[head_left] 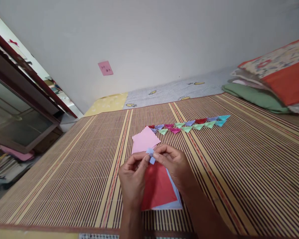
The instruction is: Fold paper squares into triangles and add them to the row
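Note:
Between my two hands is a small folded piece of light blue paper [152, 160], raised over the mat. My left hand [133, 174] pinches its left side between thumb and fingers. From the other side, my right hand [173, 166] grips it the same way, and the fingertips hide part of the folds. Under the hands lies a red paper sheet [160, 187] on top of light blue sheets [173, 204]. Just beyond are overlapping pink paper sheets [144, 139]. Two rows of small folded paper triangles [186, 128], in several colours, stretch to the right behind them.
A striped bamboo mat [77, 179] covers the bed. Folded bedding, orange and green [256, 96], is piled at the back right. A pink note [105, 68] sticks to the wall behind. To the left stand a dark-framed glass door [17, 116] and stacked papers [5, 166].

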A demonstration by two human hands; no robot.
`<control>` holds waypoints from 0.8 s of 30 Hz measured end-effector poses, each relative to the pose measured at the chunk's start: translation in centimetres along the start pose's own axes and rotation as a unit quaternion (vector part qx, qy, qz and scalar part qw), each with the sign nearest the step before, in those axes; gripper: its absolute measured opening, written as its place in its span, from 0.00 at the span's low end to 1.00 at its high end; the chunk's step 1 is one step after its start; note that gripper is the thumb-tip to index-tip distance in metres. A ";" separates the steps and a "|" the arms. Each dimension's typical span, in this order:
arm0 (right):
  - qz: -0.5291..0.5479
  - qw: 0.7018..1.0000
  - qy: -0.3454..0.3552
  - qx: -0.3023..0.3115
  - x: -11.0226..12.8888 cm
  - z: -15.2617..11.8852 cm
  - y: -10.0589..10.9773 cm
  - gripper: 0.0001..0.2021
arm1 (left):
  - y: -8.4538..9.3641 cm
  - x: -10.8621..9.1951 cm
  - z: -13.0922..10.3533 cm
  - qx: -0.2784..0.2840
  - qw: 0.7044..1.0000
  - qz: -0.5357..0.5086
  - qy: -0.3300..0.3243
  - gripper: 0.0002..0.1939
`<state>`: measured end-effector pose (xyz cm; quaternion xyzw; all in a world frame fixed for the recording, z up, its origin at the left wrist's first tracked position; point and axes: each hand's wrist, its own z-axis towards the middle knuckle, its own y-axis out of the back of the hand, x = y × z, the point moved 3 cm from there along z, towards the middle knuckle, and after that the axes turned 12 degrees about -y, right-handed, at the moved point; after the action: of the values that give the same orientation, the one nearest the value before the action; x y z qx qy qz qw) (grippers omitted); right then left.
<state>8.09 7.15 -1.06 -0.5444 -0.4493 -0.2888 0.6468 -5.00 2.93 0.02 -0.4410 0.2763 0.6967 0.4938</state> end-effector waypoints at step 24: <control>-0.027 0.996 0.037 -0.071 -0.9 0.4 0.2 0.05 | -1.0 0.3 -0.5 -0.065 0.997 -0.032 -0.021 0.05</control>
<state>7.76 7.42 -1.90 -0.5654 -0.4181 -0.3577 0.6144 -3.94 3.06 -0.43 -0.4660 0.2063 0.7059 0.4919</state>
